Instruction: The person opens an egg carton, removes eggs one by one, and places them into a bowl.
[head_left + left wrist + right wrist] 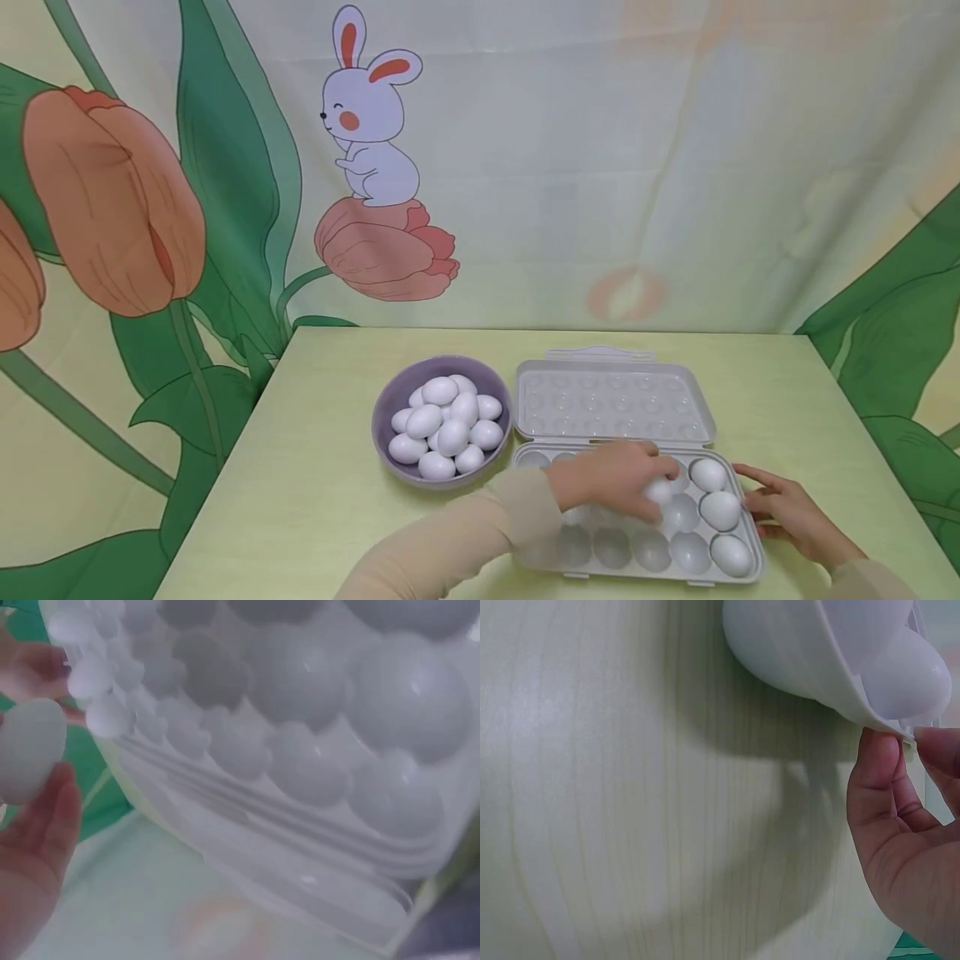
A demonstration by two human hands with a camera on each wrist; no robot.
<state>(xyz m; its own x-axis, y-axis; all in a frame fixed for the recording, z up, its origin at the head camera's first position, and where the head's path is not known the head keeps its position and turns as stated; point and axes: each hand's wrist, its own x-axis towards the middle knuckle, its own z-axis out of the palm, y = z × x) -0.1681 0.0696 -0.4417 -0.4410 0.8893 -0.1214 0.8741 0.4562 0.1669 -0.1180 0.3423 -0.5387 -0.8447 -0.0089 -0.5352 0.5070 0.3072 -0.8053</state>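
My left hand [611,479] holds a white egg [658,493] in its fingers, over the right part of an open egg carton [688,552]. In the left wrist view the same egg [31,750] sits between thumb and fingers, above the rows of cups. Three eggs [720,510] fill the carton's rightmost column; the left forearm hides some cups. At the carton's right end, my right hand [798,517] pinches the rim, and the right wrist view shows the thumb and fingers [874,761] on that edge beside an egg [907,679].
Left of the carton stands a purple bowl [381,425] heaped with white eggs [452,437]. The carton's dimpled lid [615,404] lies folded back behind it. A printed cloth [525,167] with a rabbit and tulips hangs behind the pale wood-grain table [300,467].
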